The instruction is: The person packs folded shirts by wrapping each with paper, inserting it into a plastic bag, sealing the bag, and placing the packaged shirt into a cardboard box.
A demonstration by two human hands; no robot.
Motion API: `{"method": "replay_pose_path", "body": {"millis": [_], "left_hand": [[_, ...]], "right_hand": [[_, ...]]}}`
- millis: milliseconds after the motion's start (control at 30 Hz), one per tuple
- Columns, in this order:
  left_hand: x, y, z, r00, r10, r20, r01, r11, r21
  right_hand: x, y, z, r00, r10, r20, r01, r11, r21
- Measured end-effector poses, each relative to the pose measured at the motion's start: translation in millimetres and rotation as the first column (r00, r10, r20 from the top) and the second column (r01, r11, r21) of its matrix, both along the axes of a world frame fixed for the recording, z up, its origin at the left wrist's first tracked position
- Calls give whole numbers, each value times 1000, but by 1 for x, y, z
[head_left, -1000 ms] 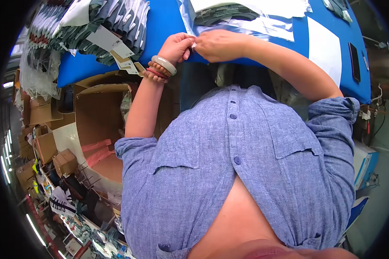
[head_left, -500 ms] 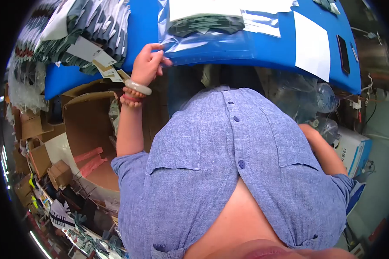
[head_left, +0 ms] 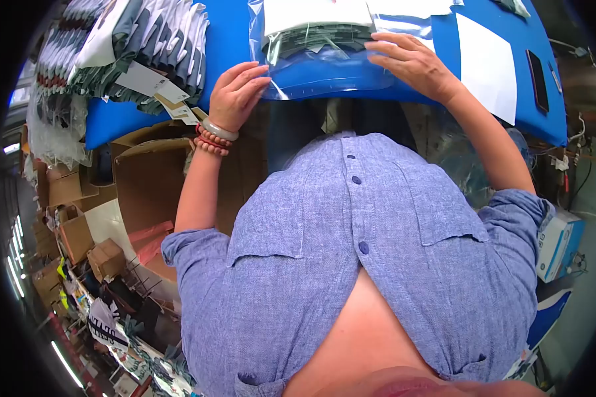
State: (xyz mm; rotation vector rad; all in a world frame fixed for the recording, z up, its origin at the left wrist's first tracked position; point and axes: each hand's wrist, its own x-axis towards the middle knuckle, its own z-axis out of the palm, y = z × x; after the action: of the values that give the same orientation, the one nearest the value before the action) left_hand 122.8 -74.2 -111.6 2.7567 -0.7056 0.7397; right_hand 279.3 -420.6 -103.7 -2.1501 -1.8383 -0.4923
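Note:
A clear plastic bag (head_left: 328,78) lies at the front edge of the blue table, with folded dark green and white garments (head_left: 318,36) inside its far part. My left hand (head_left: 237,94), with a pale bangle and beaded bracelets at the wrist, pinches the bag's near left edge between thumb and fingers. Over the bag's right side reaches my right hand (head_left: 417,65), its fingers stretched out and a little apart, the tips beside the folded garments. Whether those fingertips touch the plastic I cannot tell.
Stacked folded garments (head_left: 155,43) with paper tags (head_left: 142,79) fill the blue table's (head_left: 232,23) left end. To the right lie a white sheet (head_left: 487,66) and a dark phone (head_left: 537,81). An open cardboard box (head_left: 149,188) stands below left, a blue-and-white box (head_left: 559,245) below right.
My right hand has come up from beside my body to the bag's right side. My left hand stays at the left edge, its fingers now closer together.

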Motion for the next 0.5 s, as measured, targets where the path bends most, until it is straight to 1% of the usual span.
{"method": "replay_pose_path", "body": {"millis": [100,133,200,267,300,367,400,467,500], "left_hand": [[-3,0,-14,998,37,-52,-47,978,-205],[-2,0,-19,997,67,-47,-79,946,-313],[-3,-2,-26,986,121,-114,-161,870,-466],[0,-4,-31,968,180,-177,-250,770,-587],[2,-5,-31,947,200,-251,-316,723,-615],[5,-8,-31,888,231,-398,-450,618,-645],[8,-11,-28,864,253,-435,-495,579,-647],[16,-21,-23,813,291,-504,-579,497,-646],[18,-25,-23,789,380,-483,-613,539,-577]], "right_hand": [[7,-9,-8,999,26,-48,-27,999,-20],[9,-12,-10,997,22,-71,-21,1000,4],[9,-16,-15,993,10,-121,-4,998,55],[7,-16,-17,938,-18,-347,72,987,143],[6,-15,-17,891,-22,-453,116,977,181],[5,-9,-17,760,-198,-620,319,943,90],[3,-4,-14,670,-278,-689,409,912,30],[1,6,-3,549,-436,-713,503,854,-135],[0,10,2,482,-511,-711,539,813,-219]]}}
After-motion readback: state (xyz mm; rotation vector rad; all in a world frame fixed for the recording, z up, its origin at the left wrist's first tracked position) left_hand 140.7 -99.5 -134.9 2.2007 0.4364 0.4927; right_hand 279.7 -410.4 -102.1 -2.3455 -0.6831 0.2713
